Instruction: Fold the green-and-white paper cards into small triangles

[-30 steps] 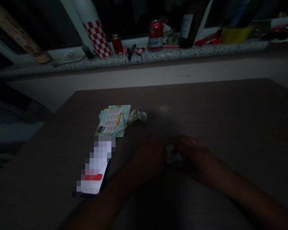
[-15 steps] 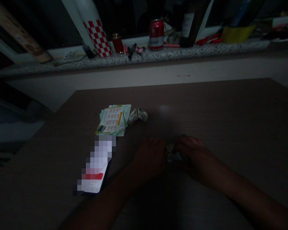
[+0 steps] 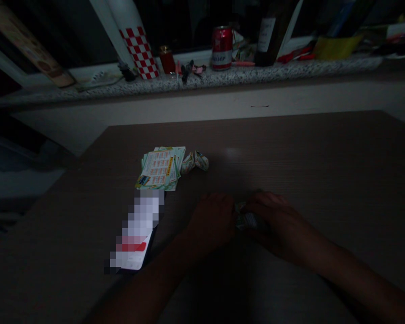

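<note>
Both my hands rest close together on the dark wooden table (image 3: 307,153), pinching a small folded piece of printed paper (image 3: 245,218) between them. My left hand (image 3: 212,221) has its fingers curled against the paper's left side. My right hand (image 3: 273,220) grips its right side with bent fingers. A stack of printed paper slips (image 3: 161,167) lies further back to the left, with a small folded paper shape (image 3: 195,161) beside it.
A phone with a lit screen (image 3: 137,238) lies at the left of my left forearm. Behind the table a stone sill (image 3: 290,69) carries a red can (image 3: 222,47), a dark bottle (image 3: 268,31), a red-and-white checked object (image 3: 140,51) and small clutter.
The view has shifted slightly. My hands stay in place, working the small paper between the fingers, with only tiny finger movement.
</note>
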Demonstrator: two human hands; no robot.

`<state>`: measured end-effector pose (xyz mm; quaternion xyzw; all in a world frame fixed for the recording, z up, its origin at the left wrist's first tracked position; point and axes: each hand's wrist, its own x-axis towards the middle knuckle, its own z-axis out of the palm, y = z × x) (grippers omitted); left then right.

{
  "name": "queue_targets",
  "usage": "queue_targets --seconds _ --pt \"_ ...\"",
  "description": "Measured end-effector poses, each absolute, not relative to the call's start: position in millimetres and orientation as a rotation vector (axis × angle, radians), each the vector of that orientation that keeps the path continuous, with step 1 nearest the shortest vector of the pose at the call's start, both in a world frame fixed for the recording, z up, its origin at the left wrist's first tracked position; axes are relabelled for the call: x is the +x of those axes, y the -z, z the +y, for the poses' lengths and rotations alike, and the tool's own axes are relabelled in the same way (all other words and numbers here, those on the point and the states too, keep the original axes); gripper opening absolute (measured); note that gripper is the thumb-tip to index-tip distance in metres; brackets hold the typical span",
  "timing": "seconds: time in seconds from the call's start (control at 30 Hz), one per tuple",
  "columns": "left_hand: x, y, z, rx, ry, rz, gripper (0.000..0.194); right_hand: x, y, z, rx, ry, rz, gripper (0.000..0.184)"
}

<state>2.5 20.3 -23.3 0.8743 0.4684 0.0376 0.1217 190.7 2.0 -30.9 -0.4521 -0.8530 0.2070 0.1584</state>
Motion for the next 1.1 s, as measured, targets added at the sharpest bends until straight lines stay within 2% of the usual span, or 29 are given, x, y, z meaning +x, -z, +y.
queue_targets --seconds 0.1,0.6,0.87,1.1 --pt "3 22 21 2.527 -0.084 1.378 0.017 191 32 2 -1.270 -0.577 -2.447 0.036" --pt "2 21 17 2.562 -0.110 1.340 0.017 188 32 4 -1.322 -0.558 -2.439 0.026" --pt "1 17 11 2.509 -0.118 1.348 0.027 189 32 5 -1.324 -0.591 -2.442 0.032" --pt "4 16 10 2.451 -0.105 1.416 0.030 191 29 6 -1.323 -0.638 -2.487 0.026"
